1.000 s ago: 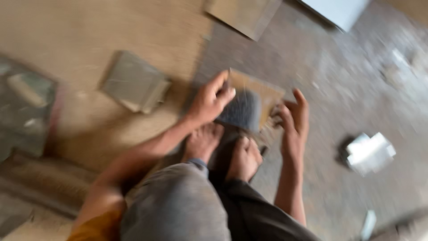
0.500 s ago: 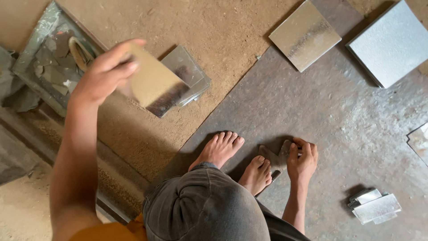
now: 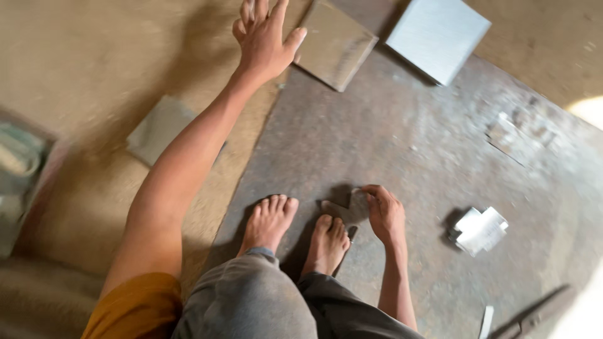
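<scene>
Left hand [image 3: 264, 37] outstretched, fingers spread and empty, just beside tan square plate [image 3: 334, 43]; right hand [image 3: 384, 213] fingers pressed on small dark metal piece [image 3: 342, 210] by the toes; next, probably, closing on the plate edge.

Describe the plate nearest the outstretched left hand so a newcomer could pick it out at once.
Start at the dark metal floor sheet. At its top edge lie two square plates. The dull brownish plate sits beside the open left hand; its neighbour is bright silver.

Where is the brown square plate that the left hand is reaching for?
In the head view, the brown square plate lies at the top centre on the floor, just right of the open left hand and left of the pale grey square plate.
</scene>
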A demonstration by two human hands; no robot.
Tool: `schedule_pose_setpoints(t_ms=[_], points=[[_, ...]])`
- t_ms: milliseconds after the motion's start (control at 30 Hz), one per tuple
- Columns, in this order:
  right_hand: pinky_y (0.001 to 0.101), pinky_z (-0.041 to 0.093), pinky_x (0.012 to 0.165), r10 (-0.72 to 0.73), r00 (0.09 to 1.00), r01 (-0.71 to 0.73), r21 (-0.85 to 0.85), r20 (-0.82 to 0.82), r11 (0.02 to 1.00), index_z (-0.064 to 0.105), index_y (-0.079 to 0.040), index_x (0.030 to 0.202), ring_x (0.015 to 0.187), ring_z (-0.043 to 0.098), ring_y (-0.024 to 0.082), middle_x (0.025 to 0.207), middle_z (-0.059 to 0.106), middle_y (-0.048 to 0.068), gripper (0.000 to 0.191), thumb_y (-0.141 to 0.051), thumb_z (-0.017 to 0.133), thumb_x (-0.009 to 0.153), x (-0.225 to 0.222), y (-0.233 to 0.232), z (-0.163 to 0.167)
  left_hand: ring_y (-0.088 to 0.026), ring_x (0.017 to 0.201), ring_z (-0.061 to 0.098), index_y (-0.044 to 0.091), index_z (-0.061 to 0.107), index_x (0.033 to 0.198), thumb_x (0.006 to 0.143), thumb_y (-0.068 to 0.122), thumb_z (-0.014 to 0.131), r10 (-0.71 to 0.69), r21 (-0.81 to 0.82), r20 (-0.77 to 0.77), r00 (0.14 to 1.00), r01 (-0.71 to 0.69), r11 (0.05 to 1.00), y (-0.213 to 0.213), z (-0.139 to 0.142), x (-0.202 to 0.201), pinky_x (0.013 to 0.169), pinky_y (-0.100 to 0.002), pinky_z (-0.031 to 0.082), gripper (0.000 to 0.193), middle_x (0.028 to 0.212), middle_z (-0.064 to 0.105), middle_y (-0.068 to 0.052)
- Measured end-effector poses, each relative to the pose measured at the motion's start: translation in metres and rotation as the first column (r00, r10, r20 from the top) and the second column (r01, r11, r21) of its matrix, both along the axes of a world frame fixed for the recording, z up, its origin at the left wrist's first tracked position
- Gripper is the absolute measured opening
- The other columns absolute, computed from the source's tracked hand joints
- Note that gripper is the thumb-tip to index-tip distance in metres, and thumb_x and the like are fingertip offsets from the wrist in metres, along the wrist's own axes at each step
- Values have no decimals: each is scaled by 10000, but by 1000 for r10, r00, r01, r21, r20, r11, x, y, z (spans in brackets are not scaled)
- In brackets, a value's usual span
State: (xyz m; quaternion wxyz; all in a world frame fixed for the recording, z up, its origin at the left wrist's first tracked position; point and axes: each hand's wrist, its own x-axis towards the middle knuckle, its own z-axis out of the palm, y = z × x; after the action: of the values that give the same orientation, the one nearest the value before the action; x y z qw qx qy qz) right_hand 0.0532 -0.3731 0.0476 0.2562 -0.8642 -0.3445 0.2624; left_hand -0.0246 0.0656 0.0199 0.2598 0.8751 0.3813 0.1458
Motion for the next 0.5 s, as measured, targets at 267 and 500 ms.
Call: schedule_pose_setpoints(t_ms=[267,500], points=[[309,540,744,-449,639,733,319,-625,601,617,-57,1322,921,653,137,1138,697,38,270,-74,569,1057,29,-49,-1,-452,1528,145,161,299,1618,983,595,699,143,91,-186,972,-128,988,0,-35,66,1136,-805,41,867,1679,198,-174],[347,543,760,-447,411,881,221,-795,418,576,-84,1358,944,667,151,1128,686,22,309,-68,546,1051,36,-47,8,-526,1436,149,59,320,1558,896,649,771,155,-6,-55,986,-155,988,-2,-45,49,1039,-806,58,995,1600,240,-274]])
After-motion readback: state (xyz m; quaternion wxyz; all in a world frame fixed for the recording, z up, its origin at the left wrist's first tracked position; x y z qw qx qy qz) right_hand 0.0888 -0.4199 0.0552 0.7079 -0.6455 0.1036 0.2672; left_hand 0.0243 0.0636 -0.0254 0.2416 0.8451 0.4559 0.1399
